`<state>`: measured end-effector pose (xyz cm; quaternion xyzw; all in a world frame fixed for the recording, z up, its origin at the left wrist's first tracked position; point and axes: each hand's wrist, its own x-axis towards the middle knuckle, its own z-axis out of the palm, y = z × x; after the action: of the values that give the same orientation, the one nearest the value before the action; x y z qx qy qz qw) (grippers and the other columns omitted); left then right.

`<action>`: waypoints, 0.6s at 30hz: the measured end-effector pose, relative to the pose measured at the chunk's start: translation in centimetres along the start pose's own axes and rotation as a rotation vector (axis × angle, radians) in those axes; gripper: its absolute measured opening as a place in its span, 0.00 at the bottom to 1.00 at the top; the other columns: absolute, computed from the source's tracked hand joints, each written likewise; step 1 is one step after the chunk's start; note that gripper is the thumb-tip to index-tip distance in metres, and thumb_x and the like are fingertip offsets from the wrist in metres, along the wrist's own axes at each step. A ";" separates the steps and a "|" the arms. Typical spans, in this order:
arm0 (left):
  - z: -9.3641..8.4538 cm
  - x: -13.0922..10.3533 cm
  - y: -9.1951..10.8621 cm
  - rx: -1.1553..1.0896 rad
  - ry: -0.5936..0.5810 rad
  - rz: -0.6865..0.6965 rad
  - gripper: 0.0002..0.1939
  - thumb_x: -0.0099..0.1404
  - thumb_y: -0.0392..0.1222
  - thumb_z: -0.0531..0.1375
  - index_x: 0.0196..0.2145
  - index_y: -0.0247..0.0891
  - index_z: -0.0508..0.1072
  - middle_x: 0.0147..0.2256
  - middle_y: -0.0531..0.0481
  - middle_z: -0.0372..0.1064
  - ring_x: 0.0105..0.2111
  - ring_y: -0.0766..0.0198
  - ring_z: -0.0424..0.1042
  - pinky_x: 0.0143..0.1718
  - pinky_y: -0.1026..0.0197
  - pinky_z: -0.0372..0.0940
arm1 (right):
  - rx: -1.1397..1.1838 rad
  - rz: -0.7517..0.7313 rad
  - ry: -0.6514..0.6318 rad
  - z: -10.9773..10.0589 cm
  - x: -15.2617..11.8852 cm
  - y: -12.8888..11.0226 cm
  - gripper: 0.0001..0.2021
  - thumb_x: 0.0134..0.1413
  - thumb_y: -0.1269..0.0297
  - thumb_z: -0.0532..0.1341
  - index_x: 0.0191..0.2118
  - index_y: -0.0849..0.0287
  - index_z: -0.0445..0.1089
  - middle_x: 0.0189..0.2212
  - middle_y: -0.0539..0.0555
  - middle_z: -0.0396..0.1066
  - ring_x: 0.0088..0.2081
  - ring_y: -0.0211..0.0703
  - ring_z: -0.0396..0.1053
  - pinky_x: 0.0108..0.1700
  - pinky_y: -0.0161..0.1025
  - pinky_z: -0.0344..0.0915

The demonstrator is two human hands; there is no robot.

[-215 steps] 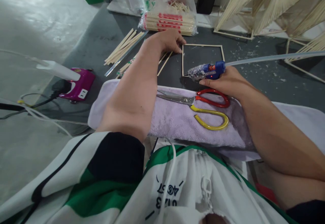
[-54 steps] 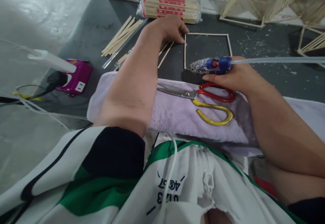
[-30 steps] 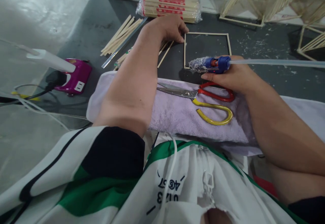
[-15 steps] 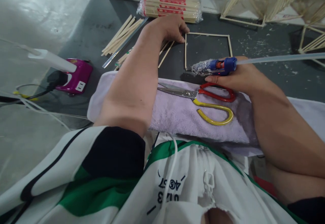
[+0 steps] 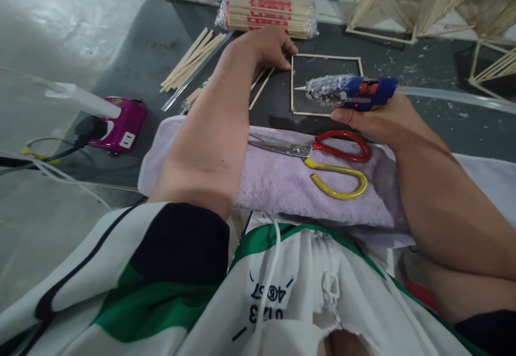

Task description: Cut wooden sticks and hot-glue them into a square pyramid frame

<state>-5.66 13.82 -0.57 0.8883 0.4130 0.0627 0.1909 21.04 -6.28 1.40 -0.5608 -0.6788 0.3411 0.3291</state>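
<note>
Left hand: we see the left hand (image 5: 274,49) at the far left corner of the square stick frame (image 5: 292,84), thumb and forefinger slightly apart, their tips at its edge; we cannot tell whether they pinch it.
Right hand: we see the right hand (image 5: 374,116) wrapped around the blue glue gun (image 5: 355,91), thumb along its near side.
Nozzle: we find it pointing left over the inside of the frame, near its left side.
Stick frame: we see it on the dark table (image 5: 407,87), beyond the towel (image 5: 282,184), its right side partly hidden by the gun.
Scissors: we see the scissors (image 5: 300,150) on the towel, one handle red, one yellow.
Sticks: we spot loose sticks (image 5: 191,63) left of the wrapped sticks (image 5: 270,14).
</note>
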 end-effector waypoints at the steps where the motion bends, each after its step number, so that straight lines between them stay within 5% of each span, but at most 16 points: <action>1: 0.0 0.1 -0.1 0.005 0.002 -0.014 0.29 0.61 0.40 0.68 0.60 0.32 0.81 0.40 0.51 0.82 0.36 0.66 0.69 0.39 0.63 0.59 | 0.003 -0.004 0.022 -0.4 0.1 0.1 0.17 0.40 0.51 0.76 0.34 0.54 0.78 0.32 0.54 0.81 0.34 0.52 0.75 0.46 0.56 0.78; 6: 0.0 0.3 -0.3 0.009 0.011 -0.044 0.31 0.60 0.40 0.70 0.61 0.33 0.79 0.42 0.53 0.83 0.37 0.67 0.70 0.40 0.64 0.60 | 0.167 -0.020 0.204 -3.3 1.6 2.7 0.19 0.44 0.44 0.74 0.31 0.52 0.72 0.35 0.58 0.80 0.26 0.44 0.68 0.33 0.49 0.70; 9: -0.1 0.3 -0.5 -0.002 0.007 -0.021 0.30 0.59 0.41 0.70 0.59 0.30 0.80 0.39 0.53 0.82 0.36 0.67 0.69 0.41 0.63 0.61 | 0.284 0.114 0.335 -5.0 2.8 4.6 0.20 0.47 0.39 0.71 0.31 0.50 0.70 0.33 0.58 0.78 0.26 0.44 0.66 0.32 0.48 0.68; 13: -0.2 0.5 -0.9 -0.004 -0.028 -0.039 0.33 0.60 0.51 0.69 0.62 0.40 0.79 0.48 0.53 0.84 0.40 0.65 0.69 0.49 0.59 0.65 | 0.435 0.356 0.444 -6.0 3.7 5.9 0.13 0.59 0.49 0.68 0.33 0.52 0.70 0.29 0.53 0.73 0.26 0.42 0.65 0.33 0.45 0.70; 18: -0.1 1.0 -1.4 -0.041 -0.049 -0.063 0.36 0.53 0.55 0.70 0.59 0.44 0.83 0.45 0.48 0.83 0.46 0.53 0.75 0.51 0.52 0.66 | 0.583 0.584 0.382 -6.7 3.8 6.1 0.11 0.74 0.60 0.58 0.37 0.55 0.70 0.28 0.53 0.74 0.30 0.40 0.71 0.37 0.40 0.72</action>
<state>-5.99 15.41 -1.10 0.8720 0.4347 0.0435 0.2209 29.29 -1.05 0.27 -0.6657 -0.2950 0.4868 0.4825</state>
